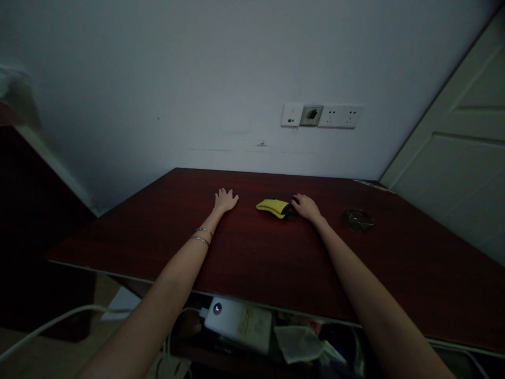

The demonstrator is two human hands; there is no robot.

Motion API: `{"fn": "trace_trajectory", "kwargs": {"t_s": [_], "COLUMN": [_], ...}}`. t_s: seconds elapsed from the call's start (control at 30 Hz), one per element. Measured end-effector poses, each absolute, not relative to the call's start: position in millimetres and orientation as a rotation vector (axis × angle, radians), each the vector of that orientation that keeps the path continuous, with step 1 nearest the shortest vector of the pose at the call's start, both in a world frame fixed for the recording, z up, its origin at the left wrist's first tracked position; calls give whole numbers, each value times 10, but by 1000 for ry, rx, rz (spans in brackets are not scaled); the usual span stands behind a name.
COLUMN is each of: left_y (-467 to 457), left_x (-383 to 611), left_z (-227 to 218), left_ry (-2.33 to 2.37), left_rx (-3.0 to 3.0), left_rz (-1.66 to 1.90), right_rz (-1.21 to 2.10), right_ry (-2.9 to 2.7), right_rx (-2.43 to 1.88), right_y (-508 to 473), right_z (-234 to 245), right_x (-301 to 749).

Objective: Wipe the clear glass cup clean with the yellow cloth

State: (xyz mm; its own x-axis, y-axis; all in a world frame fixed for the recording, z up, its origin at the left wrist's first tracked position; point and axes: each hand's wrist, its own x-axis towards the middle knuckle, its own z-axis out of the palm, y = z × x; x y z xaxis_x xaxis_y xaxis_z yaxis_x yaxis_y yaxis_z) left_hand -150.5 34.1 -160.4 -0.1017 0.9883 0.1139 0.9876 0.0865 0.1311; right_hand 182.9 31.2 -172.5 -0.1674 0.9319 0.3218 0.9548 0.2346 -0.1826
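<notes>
A small yellow pouch-like item (273, 207) with a black end lies on the dark red tabletop (252, 252) between my hands; its exact kind is unclear. My left hand (225, 200) rests flat to its left, fingers spread and holding nothing, with bracelets (202, 237) on the wrist. To the right, my right hand (306, 207) lies on the table with fingers apart and slightly bent, close beside the black end. Whether its fingertips touch the black part is hard to make out. A round glass ashtray (357, 219) stands farther right.
Behind the table is a white wall with a row of sockets (322, 116). A white door (465, 121) stands at the right. Below the tabletop, an open shelf holds a white box-shaped device (239, 323), a pale cloth-like piece (299, 343) and cables. A white cable (51, 326) runs at lower left.
</notes>
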Motion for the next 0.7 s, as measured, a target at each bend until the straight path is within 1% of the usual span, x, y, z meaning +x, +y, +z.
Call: {"fn": "trace_trajectory", "kwargs": {"t_s": [0.43,0.7], "left_y": [346,384], "left_x": [-1495,-1484], "left_z": [-1594,-1601], "left_ry": [2322,2326], "left_rx": [2121,2112], "left_rz": [256,248], "right_rz": [-5,58], "right_ry": [-2133,-2032], "right_rx": [-1693,-1657], "right_y": [280,252], "right_z": [-1664,-1613], "right_x": [1828,1828]}}
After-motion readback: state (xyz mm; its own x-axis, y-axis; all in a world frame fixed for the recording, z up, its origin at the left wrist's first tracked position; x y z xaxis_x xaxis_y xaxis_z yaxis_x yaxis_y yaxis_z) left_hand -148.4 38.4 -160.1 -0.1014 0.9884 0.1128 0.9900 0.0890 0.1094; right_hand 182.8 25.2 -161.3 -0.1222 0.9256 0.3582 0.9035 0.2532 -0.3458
